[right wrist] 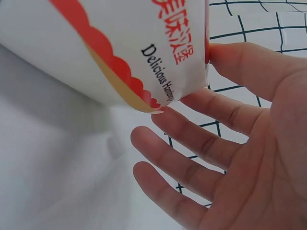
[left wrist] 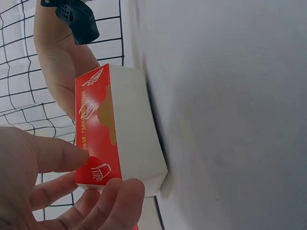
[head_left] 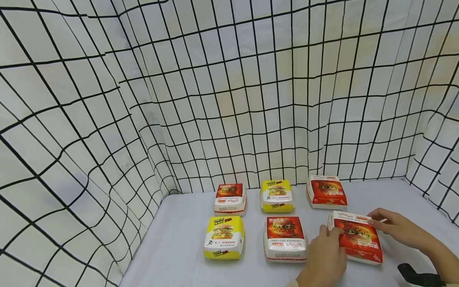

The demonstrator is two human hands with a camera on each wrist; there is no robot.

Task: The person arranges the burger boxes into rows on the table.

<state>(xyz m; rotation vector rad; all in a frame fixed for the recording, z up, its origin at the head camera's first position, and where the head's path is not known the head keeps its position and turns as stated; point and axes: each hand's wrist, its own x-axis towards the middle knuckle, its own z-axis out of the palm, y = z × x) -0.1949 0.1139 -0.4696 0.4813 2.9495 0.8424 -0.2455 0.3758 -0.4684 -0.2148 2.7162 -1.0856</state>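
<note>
A red and white hamburger box (head_left: 360, 241) sits at the front right of the table, turned slightly askew, between both hands. My left hand (head_left: 324, 255) grips its left side; in the left wrist view the thumb lies on the red face and other fingertips reach the white side (left wrist: 136, 120). At the far right corner, my right hand (head_left: 398, 227) pinches the box. The right wrist view has the thumb at the box's edge and the fingertips by its lower corner, beside the printed white side (right wrist: 144, 52). The lower fingers there are spread apart from it.
Several other hamburger boxes stand in two rows: a red one (head_left: 285, 239) beside my left hand, a yellow one (head_left: 224, 238) at front left, and behind them red (head_left: 230, 199), yellow (head_left: 277, 196) and red (head_left: 327, 192) ones. Black-netted white walls (head_left: 229, 99) enclose the white table (head_left: 172, 247).
</note>
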